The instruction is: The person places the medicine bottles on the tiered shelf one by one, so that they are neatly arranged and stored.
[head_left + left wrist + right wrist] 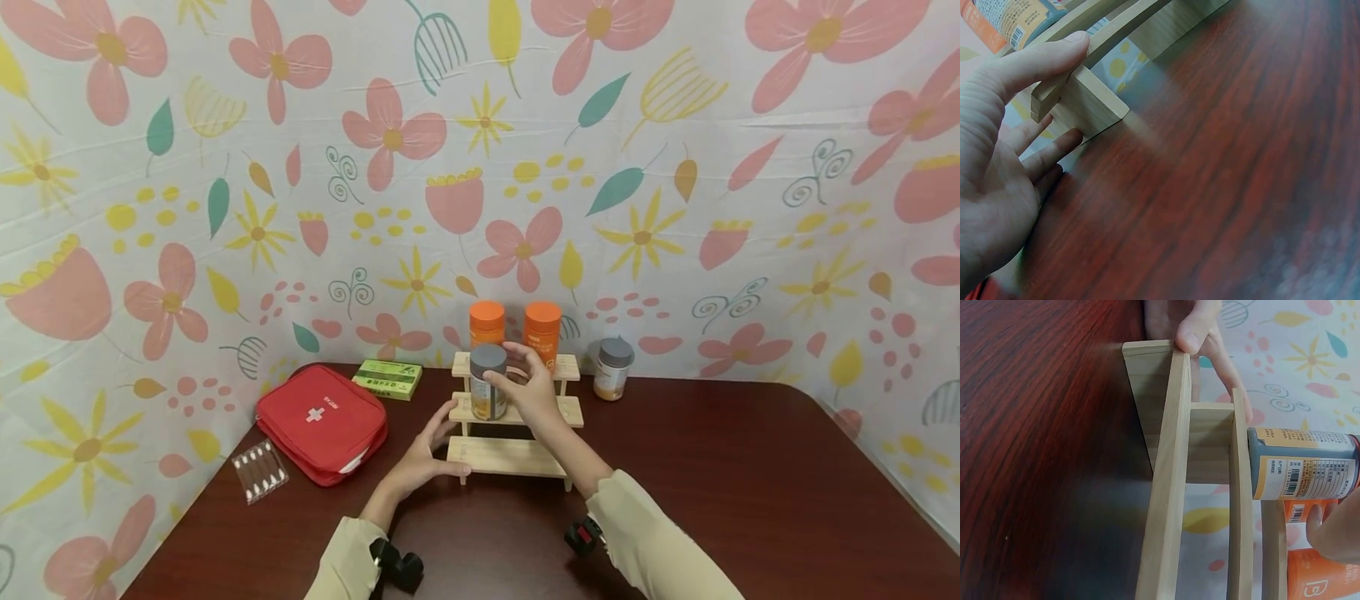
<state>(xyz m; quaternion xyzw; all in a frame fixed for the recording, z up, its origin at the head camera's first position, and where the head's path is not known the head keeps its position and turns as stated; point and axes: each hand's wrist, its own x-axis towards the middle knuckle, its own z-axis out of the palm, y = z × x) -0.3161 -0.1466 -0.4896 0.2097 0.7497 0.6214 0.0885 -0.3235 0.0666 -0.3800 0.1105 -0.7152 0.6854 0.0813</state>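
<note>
A three-step wooden stand [502, 455] stands on the table. On its middle step is an upright bottle with a grey lid [487, 360]. My right hand [536, 400] holds this bottle from the right, its thumb at the front near the lid. My left hand [420, 460] grips the stand's left end. In the left wrist view, its thumb [1054, 55] lies on the lowest board and the other fingers are beside the side panel [1088, 107]. Two orange bottles [543, 323] stand on the top step, partly hidden by the grey-lidded bottle and right hand.
Right of the stand is another grey-lidded bottle [612, 371]. To the left lie a red first-aid pouch [322, 423], a green-yellow box [387, 379] and a clear packet of cotton swabs [259, 472]. A flower-patterned cloth [465, 275] hangs behind the dark table [712, 467].
</note>
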